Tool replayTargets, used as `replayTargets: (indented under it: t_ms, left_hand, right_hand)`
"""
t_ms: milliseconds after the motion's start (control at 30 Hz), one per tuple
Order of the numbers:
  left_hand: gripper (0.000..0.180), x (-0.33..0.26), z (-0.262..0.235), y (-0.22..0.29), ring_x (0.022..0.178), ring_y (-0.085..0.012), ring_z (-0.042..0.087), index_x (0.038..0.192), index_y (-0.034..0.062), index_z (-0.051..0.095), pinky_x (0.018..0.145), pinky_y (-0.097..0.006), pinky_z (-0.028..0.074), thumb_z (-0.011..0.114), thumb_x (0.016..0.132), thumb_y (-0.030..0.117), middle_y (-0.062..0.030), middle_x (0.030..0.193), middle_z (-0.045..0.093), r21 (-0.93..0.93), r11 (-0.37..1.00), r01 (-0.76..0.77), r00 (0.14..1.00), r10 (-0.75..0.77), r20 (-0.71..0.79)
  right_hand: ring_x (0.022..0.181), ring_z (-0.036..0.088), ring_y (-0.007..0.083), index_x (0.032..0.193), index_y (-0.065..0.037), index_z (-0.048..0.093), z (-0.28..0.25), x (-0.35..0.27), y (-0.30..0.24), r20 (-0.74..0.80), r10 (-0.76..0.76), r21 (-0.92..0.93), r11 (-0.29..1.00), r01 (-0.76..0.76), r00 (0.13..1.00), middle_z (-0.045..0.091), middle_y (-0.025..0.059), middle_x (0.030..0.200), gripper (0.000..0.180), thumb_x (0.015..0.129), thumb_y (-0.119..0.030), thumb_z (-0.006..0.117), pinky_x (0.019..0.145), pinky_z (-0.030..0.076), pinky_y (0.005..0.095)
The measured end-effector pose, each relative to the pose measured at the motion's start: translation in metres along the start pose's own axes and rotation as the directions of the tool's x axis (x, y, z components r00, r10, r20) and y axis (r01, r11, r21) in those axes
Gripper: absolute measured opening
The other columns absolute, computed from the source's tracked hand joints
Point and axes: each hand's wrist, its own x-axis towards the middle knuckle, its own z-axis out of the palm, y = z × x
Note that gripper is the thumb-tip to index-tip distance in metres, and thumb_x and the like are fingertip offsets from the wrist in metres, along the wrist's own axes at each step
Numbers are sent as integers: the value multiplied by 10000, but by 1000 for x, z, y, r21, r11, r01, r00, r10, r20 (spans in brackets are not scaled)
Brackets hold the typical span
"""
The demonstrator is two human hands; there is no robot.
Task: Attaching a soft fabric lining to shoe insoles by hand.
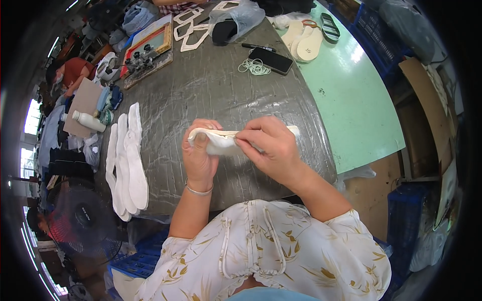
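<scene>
Above the dark, plastic-covered table, a white fleecy insole with a cream edge is held edge-up between my hands. My left hand grips its left end, thumb on the near side. My right hand pinches its upper edge near the middle with thumb and fingertips. The insole's right end shows beyond the right hand; its far face is hidden. Several white insoles lie overlapping on the table to the left of my left hand.
A phone, a marker and pale cord loops lie beyond my hands. Sole pieces sit on the green board at right. At left are a white bottle, a fan and another person.
</scene>
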Motion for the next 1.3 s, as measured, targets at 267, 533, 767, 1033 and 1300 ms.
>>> replayTargets:
  t_ms: [267, 533, 767, 1033, 1300]
  left_hand:
    - [249, -1, -2, -1, 950, -224, 586, 958, 43, 664, 832, -344, 487, 735, 890, 272, -82, 955, 595, -23, 1000, -17, 999, 18, 41]
    - [246, -2, -3, -5, 944, -222, 585, 984, 46, 663, 823, -338, 494, 727, 897, 267, -82, 964, 593, -19, 1000, -24, 997, 25, 76]
    - [253, -3, -10, -8, 953, -229, 576, 966, 49, 660, 835, -339, 482, 720, 903, 286, -76, 948, 582, -24, 1000, 4, 997, -2, 78]
    - [303, 1, -24, -22, 949, -213, 552, 952, 68, 608, 830, -344, 488, 692, 917, 358, -48, 921, 568, -208, 967, 146, 989, -147, 8]
    - [293, 2, -31, -34, 943, -216, 536, 965, 75, 582, 877, -386, 469, 653, 942, 359, -43, 940, 541, -203, 964, 172, 984, -177, -6]
  right_hand:
    - [798, 638, 245, 947, -59, 703, 4, 5, -1, 23, 10, 103, 995, -13, 1000, 678, 61, 928, 229, 738, -103, 786, 685, 500, 361]
    - [731, 631, 228, 867, -60, 712, 6, 6, -6, 46, 75, 122, 989, -80, 996, 687, 43, 847, 143, 729, -58, 751, 653, 493, 348]
    - [787, 665, 242, 962, -20, 728, 0, 6, -4, 149, 75, 194, 976, -104, 986, 710, 92, 911, 183, 780, -1, 721, 675, 521, 334]
    - [862, 686, 269, 1076, 11, 684, -7, 4, 20, 308, 329, 319, 848, -423, 893, 700, 166, 981, 227, 888, -69, 586, 732, 531, 343]
    - [745, 662, 292, 1041, 14, 699, 0, -6, 24, 375, 271, 92, 941, -327, 886, 682, 147, 839, 233, 849, -118, 693, 681, 519, 366]
